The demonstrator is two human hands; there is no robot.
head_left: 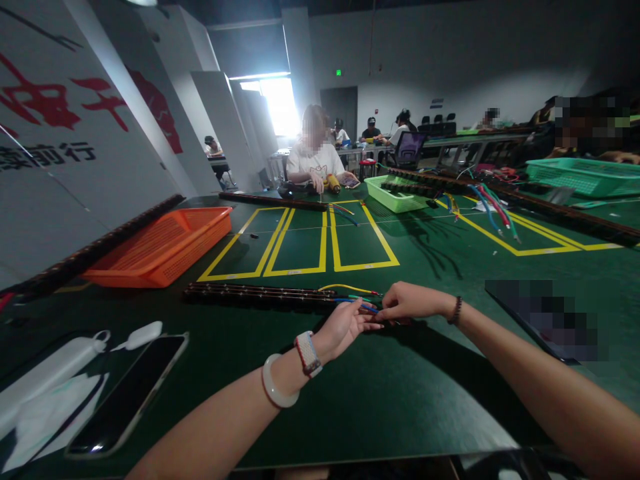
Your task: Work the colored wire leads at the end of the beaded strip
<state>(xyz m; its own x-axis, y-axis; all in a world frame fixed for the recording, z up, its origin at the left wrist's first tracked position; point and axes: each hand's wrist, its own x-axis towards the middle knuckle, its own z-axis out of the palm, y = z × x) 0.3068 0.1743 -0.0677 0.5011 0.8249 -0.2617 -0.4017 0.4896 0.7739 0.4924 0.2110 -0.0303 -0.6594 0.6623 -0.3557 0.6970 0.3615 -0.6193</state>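
1. Smartphone (127, 393), dark screen up, on a green table (325, 427);
2. Orange basket (165, 247), beyond the phone;
3. Black slotted bar (260, 295), lying crosswise before the person; yellow wire (345, 287) and blue wire (357, 304) reach right from its end;
4. Left hand (346, 328), palm turned up, fingers loosely extended beside the blue wire;
5. Right hand (407, 303), thumb and forefinger drawn together by the wire tips; cannot tell whether they pinch one.
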